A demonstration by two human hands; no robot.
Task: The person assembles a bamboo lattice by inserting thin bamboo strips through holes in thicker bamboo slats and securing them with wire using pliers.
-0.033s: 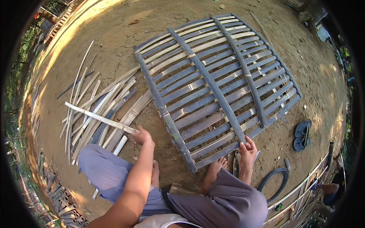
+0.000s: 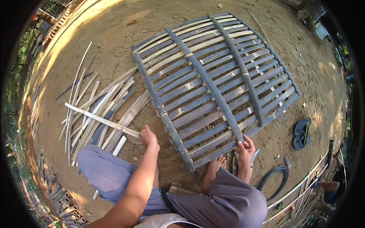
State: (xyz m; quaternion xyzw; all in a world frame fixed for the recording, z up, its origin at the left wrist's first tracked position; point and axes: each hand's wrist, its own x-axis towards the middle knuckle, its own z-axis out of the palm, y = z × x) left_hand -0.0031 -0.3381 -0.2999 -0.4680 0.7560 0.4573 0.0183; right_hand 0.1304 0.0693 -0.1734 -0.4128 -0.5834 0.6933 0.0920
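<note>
A large lattice panel of split bamboo [image 2: 207,78] lies on the ground before me, with slats crossed by dark bars. My right hand [image 2: 246,149] pinches the panel's near edge at the lower end of a crossbar [image 2: 213,91]. My left hand [image 2: 149,136] is closed beside the near end of a pale bamboo strip [image 2: 102,119], which lies over a heap of strips [image 2: 102,102]. Whether those curled fingers hold anything small is hidden. A knife blade [image 2: 255,156] shows just right of my right hand.
Dark flip-flops [image 2: 302,133] and a coil of black hose [image 2: 274,183] lie to the right. Pale poles [image 2: 294,188] run along the lower right. Cut bamboo tubes [image 2: 68,211] are stacked at the lower left. My bare foot [image 2: 214,170] rests near the panel's front edge.
My left hand has moved slightly right, off the pale strip's end, which now shows; the strip stays in place. My right hand stays on the panel, and the knife blade shows more.
</note>
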